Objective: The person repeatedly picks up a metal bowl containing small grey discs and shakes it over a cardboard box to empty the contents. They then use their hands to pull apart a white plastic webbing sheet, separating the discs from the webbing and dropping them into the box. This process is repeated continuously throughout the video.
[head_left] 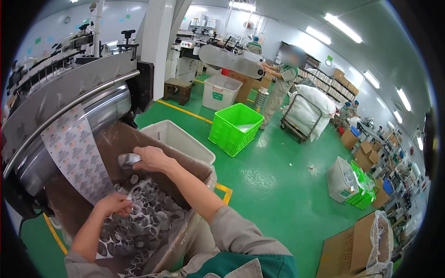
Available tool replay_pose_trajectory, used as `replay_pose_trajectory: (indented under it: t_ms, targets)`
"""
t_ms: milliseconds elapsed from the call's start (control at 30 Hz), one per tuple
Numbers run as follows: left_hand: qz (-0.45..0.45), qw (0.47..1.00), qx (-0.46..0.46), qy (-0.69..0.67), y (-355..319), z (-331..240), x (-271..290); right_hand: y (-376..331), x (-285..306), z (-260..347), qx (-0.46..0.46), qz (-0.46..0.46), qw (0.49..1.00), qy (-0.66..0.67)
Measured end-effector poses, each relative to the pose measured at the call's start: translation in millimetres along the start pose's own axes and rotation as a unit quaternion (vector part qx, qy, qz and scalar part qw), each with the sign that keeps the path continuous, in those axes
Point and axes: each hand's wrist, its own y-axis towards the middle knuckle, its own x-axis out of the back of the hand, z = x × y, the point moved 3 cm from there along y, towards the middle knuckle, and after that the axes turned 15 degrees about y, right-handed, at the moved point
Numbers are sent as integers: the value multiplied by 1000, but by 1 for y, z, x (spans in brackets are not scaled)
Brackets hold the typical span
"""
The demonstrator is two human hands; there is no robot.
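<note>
My right hand [153, 160] reaches over a large plastic-lined box [194, 172], its fingers closed on a shiny silver rounded piece [128, 161]. What exactly that piece is cannot be made out. Lower and to the left, my left hand [113, 205] is closed, with a pale scrap of foil [130, 197] at its fingertips, slightly blurred. Beneath both hands the box holds a heap of foil scrap with round holes and loose discs [148, 220]. A printed foil web [76, 143] hangs from a steel roller [111, 103] into the box beside my left hand.
The machine frame [74, 78] stands close on the left. Beyond the box are a white bin [181, 136] and a bright green crate [236, 129]. Farther off, a person [283, 83] stands by a machine near a loaded trolley [303, 113]. Cardboard boxes [352, 245] sit at lower right.
</note>
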Motion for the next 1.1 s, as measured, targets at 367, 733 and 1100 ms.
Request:
replay_pose_trajectory:
  t_ms: [367,733,1100]
  targets:
    - [-133,877,63,-458,-93,32,-38,-147,-106,58,104,-29,994,14]
    - [-149,915,-4,-375,-79,34,-63,-191,-85,120,210,-67,975,-25]
    - [-204,937,67,-274,-83,51,-60,-411,233,310,498,-410,725,241]
